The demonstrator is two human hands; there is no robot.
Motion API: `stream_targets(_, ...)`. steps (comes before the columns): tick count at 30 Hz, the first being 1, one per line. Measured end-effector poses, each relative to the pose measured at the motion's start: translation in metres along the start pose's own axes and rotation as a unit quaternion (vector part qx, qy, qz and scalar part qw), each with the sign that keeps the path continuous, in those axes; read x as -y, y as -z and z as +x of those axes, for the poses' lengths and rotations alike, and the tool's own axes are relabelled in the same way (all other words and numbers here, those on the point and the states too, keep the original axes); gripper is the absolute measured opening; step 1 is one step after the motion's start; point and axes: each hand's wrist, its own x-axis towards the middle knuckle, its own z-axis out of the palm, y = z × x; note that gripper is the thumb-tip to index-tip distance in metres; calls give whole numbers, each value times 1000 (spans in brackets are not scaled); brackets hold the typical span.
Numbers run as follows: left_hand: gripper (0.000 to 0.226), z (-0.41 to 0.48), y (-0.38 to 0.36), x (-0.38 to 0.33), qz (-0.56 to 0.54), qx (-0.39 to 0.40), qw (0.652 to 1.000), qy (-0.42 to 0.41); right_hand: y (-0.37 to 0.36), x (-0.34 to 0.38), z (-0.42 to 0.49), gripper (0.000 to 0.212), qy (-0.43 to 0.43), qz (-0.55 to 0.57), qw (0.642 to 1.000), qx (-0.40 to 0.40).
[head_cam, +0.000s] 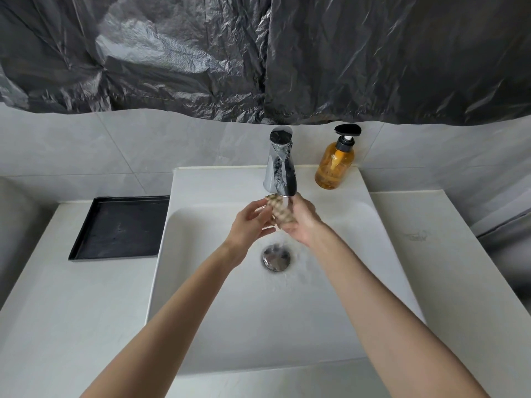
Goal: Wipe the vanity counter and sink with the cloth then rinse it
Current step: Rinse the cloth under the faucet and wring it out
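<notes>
A small checked cloth point(280, 210), bunched up, is under the running chrome faucet point(280, 165), over the white sink point(218, 311). My left hand point(251, 225) pinches its left side with curled fingers. My right hand point(301, 222) grips its right and lower part. Water streams from the spout onto the cloth and runs down around the chrome drain point(275, 257). The white vanity counter point(71, 311) spreads to both sides of the basin.
A black tray point(86, 248) lies on the counter left of the sink. An amber soap pump bottle point(334, 163) stands on the basin's back right corner. Black plastic sheeting point(258, 53) covers the wall above the grey tiles.
</notes>
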Motion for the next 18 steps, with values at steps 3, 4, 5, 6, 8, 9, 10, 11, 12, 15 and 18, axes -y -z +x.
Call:
stream_targets(3, 28, -6, -3, 3, -8, -26, 1000, -7, 7, 10, -23, 31, 7, -43, 997, 56)
stream_targets(4, 26, -6, -7, 3, -15, -48, 999, -13, 6, 6, -26, 24, 51, -114, 992, 24)
stream_targets(5, 24, -6, -11, 2, -25, -66, 997, -17, 5, 1, -28, 17, 112, -176, 978, -12)
stream_targets(6, 22, -7, -14, 2, -32, -75, 996, -21, 3, -6, -28, 12, 183, -218, 958, -39)
stream_targets(8, 17, -9, -20, 1, -43, -73, 996, -32, 5, -25, -26, 13, 308, -268, 911, -65)
stream_targets(9, 14, -10, -22, 1, -41, -68, 996, -39, 6, -32, -26, 17, 351, -279, 891, -77)
stream_targets(10, 12, -12, -24, 0, -33, -64, 996, -45, 5, -37, -27, 19, 384, -282, 874, -96)
stream_targets(11, 13, -13, -24, 1, -23, -62, 997, -49, 4, -39, -27, 20, 407, -284, 859, -124)
stream_targets(12, 14, -13, -25, 2, -12, -63, 997, -52, 3, -39, -27, 21, 424, -284, 846, -155)
stream_targets(15, 18, -14, -25, 5, -4, -73, 996, -53, -5, -35, -23, 25, 408, -276, 844, -214)
stream_targets(18, 22, -12, -22, 5, 7, -73, 996, -57, -8, -30, -20, 29, 359, -303, 858, -206)
